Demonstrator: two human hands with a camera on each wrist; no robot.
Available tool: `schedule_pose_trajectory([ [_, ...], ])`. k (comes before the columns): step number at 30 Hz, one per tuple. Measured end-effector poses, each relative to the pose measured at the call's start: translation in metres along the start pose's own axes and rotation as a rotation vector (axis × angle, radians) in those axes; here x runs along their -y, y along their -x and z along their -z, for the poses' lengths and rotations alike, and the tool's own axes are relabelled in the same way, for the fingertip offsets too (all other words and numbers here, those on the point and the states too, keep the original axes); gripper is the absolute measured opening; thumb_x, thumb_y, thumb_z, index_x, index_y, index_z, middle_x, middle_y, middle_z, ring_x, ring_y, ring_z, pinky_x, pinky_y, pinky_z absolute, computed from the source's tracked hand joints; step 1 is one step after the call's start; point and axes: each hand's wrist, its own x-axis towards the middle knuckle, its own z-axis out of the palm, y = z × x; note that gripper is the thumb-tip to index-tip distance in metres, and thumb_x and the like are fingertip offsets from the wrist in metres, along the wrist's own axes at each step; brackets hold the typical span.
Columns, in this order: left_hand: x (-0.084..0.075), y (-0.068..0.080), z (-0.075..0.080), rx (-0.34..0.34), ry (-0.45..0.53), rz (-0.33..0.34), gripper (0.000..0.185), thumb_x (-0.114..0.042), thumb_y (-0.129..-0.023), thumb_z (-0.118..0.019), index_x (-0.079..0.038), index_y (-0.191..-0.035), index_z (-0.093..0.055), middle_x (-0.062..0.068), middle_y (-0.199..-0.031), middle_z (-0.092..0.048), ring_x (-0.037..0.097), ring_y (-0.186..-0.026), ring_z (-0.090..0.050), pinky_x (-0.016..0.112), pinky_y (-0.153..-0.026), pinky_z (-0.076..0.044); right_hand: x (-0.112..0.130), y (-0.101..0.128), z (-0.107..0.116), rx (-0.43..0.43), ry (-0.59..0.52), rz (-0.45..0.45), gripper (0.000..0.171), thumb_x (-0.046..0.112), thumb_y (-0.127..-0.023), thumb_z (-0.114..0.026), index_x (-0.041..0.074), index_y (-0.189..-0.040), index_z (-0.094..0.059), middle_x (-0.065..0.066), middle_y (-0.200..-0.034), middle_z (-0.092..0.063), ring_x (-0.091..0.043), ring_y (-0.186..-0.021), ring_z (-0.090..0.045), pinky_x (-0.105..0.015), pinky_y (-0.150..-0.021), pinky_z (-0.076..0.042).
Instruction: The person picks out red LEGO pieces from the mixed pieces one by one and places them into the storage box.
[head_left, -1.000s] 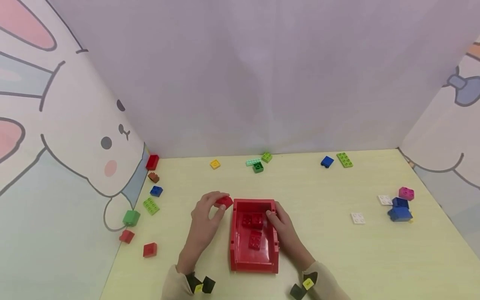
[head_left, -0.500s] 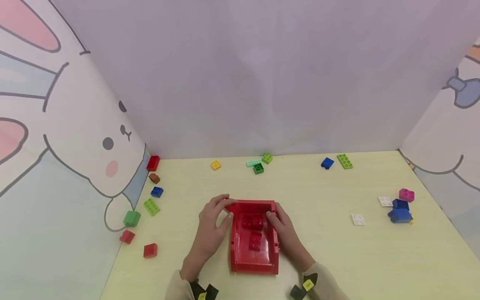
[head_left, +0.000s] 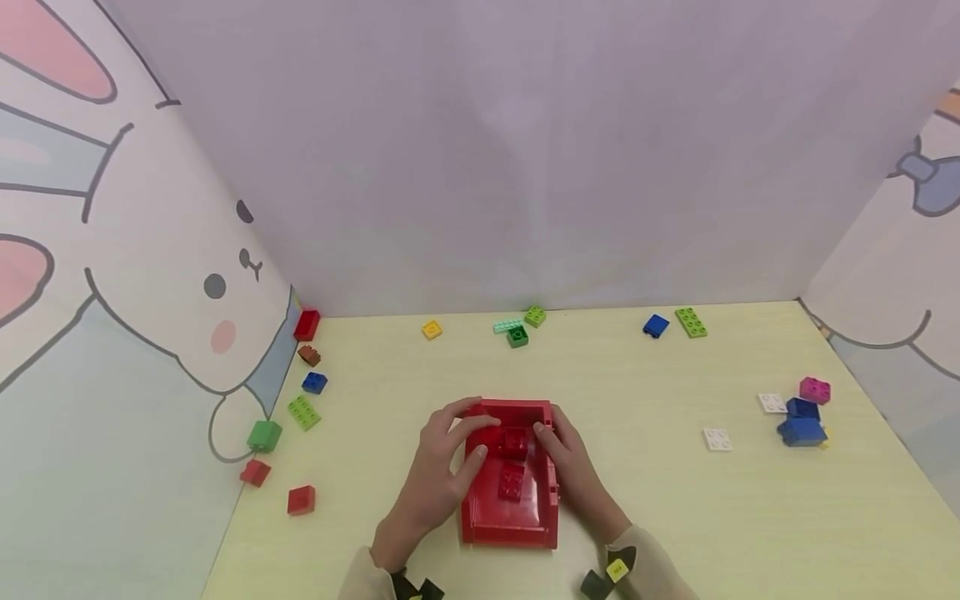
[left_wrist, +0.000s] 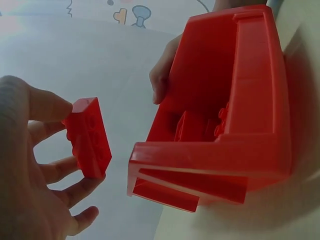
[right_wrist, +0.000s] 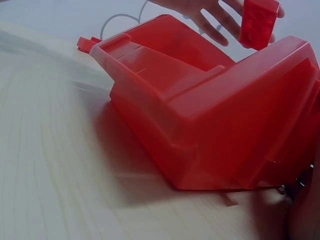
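In the head view a red open-topped storage bin [head_left: 510, 536] stands on the table in front of me. My left hand [head_left: 435, 475] is over its left side and pinches a red toy brick [left_wrist: 90, 137] between thumb and fingertips. The left wrist view shows that brick held above the rim, apart from the bin. My right hand [head_left: 576, 471] grips the bin's right wall, thumb over the rim. Inside lie red bricks: one [head_left: 512, 482] near the middle, another [head_left: 514, 443] further back, and more partly hidden behind my left fingers.
Along the left edge lie several bricks, among them a red brick [head_left: 302, 500] and a green brick [head_left: 264, 436]. A yellow brick [head_left: 431, 330] and green ones [head_left: 517, 337] sit near the back wall. White plates [head_left: 717, 439] and blue bricks [head_left: 802, 431] lie right.
My left hand has moved right with the red brick, from beside the bin to over its left part. The right hand has stayed on the right wall.
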Motion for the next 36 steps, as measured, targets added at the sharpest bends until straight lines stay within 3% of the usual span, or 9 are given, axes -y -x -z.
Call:
schedule_pose_trajectory([
  [8,-0.003,0.002,-0.005,0.029,-0.037,-0.032,0.043,-0.019,-0.086,-0.082,-0.028,-0.125,-0.068,-0.001,-0.149,-0.056,0.015,-0.134,-0.051,0.051,-0.107,-0.055,0.002,0.001,0.000,0.002,0.006,-0.011,0.041,0.034,-0.106,-0.056,0.028,-0.145,-0.047,0.002,-0.141,-0.059,-0.026,-0.136,-0.056,-0.032,-0.105,-0.057],
  [23,0.000,0.007,-0.012,0.033,-0.095,-0.111,0.046,-0.014,-0.078,-0.087,-0.025,-0.119,-0.070,0.004,-0.147,-0.059,0.018,-0.134,-0.052,0.058,-0.109,-0.051,0.005,0.002,-0.001,0.005,0.001,-0.027,0.045,0.042,-0.104,-0.058,0.031,-0.146,-0.046,0.003,-0.142,-0.059,-0.024,-0.137,-0.055,-0.035,-0.107,-0.056],
  [36,0.000,0.012,-0.014,0.075,-0.101,-0.101,0.049,-0.013,-0.075,-0.089,-0.023,-0.119,-0.070,0.005,-0.148,-0.057,0.019,-0.136,-0.051,0.055,-0.108,-0.054,0.003,0.000,0.000,0.004,0.002,-0.021,0.045,0.040,-0.103,-0.060,0.029,-0.145,-0.047,0.002,-0.141,-0.059,-0.024,-0.136,-0.056,-0.032,-0.105,-0.057],
])
